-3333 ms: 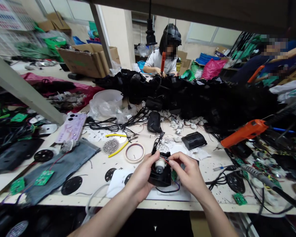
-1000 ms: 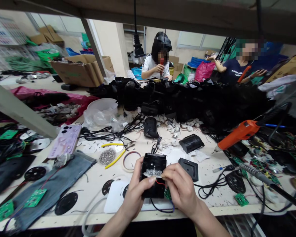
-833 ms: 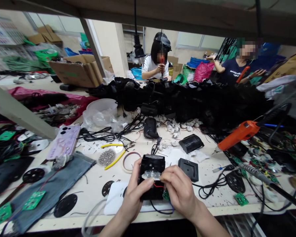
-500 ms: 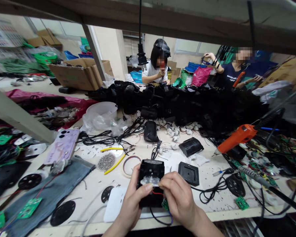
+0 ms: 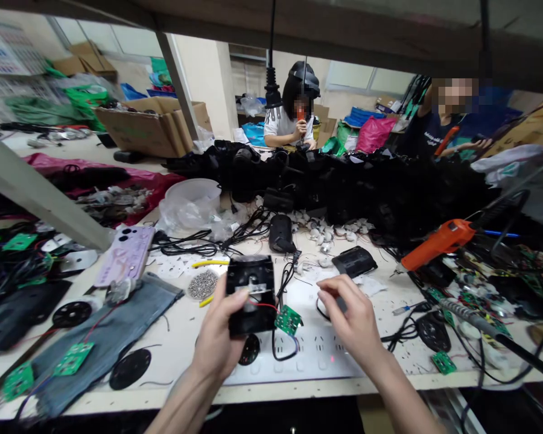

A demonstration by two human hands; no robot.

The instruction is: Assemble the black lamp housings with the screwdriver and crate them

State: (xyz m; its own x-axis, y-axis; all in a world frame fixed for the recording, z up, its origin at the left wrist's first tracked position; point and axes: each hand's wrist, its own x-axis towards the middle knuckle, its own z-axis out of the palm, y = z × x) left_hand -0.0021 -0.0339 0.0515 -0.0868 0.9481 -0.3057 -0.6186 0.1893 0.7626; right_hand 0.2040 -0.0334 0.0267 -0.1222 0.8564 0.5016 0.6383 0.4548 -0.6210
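Note:
My left hand (image 5: 221, 328) grips a black plastic housing (image 5: 252, 322), thumb on its front edge beside a small clear piece (image 5: 256, 288). Red and dark wires run from the housing to a green circuit board (image 5: 288, 319), which hangs at its right side. My right hand (image 5: 355, 316) is apart from the housing, over the table, fingers loosely curled and nothing visible in them. A thin black cable loop shows by its fingertips, and a square black frame is mostly hidden behind it. Below lies a white power strip (image 5: 308, 355) with a red light.
An orange electric screwdriver (image 5: 438, 244) and a soldering iron (image 5: 473, 325) are at the right. Yellow-handled pliers (image 5: 210, 263), a dish of screws (image 5: 203, 283) and a phone (image 5: 124, 256) lie left. Black casings (image 5: 344, 187) are heaped behind; two people sit beyond.
My right hand has let go of the housing and moved right. My left hand has shifted the housing left and up, and the circuit board now dangles free.

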